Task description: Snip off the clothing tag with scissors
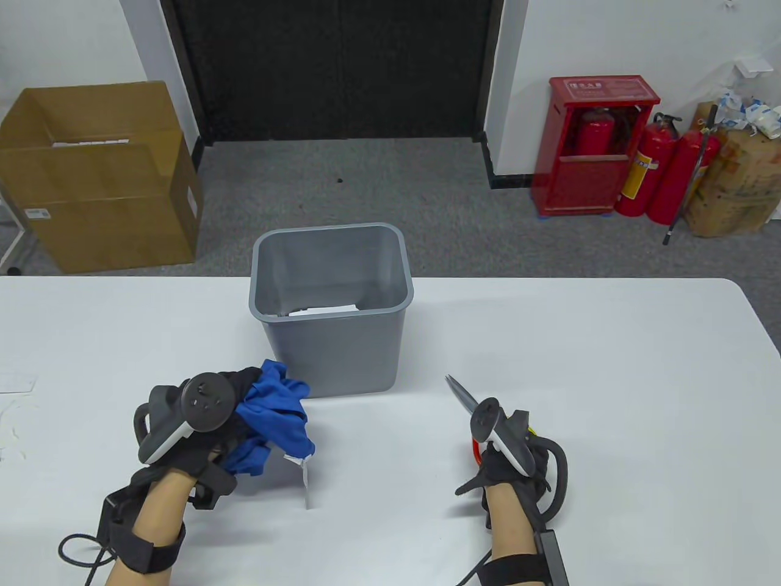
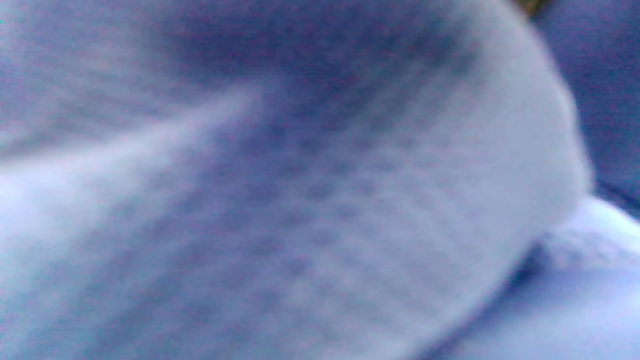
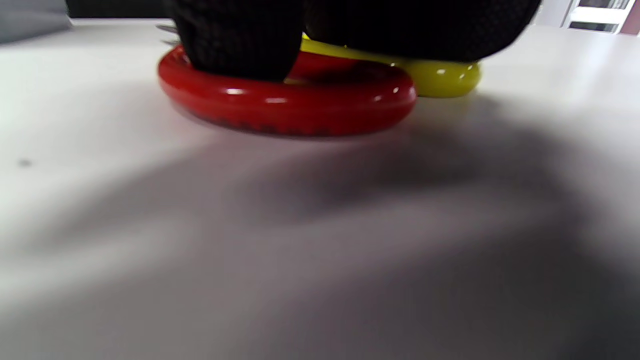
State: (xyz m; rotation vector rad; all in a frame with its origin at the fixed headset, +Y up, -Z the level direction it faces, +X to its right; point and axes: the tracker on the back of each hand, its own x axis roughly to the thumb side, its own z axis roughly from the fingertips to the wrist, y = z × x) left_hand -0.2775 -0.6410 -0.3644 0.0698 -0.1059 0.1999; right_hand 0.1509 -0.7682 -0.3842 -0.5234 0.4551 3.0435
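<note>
Currently we have the shirt [image 1: 271, 421], blue, bunched in the left hand [image 1: 201, 427], lifted a little off the counter [image 1: 610, 366], just in front of the grey bin [image 1: 332, 311]. Left hand grips the cloth in a wad; fingers mostly hidden under tracker and fabric. Left wrist view is all blurred blue knit, so no detail of the grip from there.

The tag [image 1: 305, 479], white, narrow, hangs from the shirt's lower right corner on what looks like a short string, its lower end near or at the counter; we cannot tell if it touches.

The scissors [image 1: 467, 400] are in the right hand [image 1: 506, 464], well apart from the shirt. Blades together, pointing up-left. In the right wrist view one finger [image 3: 235, 40] goes through the red loop [image 3: 285, 105], the yellow loop [image 3: 440, 77] sits behind it under the other fingers. So right hand is closed on the handles, loops low over the counter.

Handling, our judgement:
- Shirt: soft, light, floppy, not fragile. It won't hold shape, so grip close to the tag corner to keep that corner taut.
- Tag: thin card or fabric, v. light, swings freely. String is the cut point, not the tag itself.
- Risk: loose cloth folds into the blades, nick in the shirt. Keep the string stretched away from the fabric.
- Scissors: stiff, smooth plastic loops; the glove may slip a bit.
</note>
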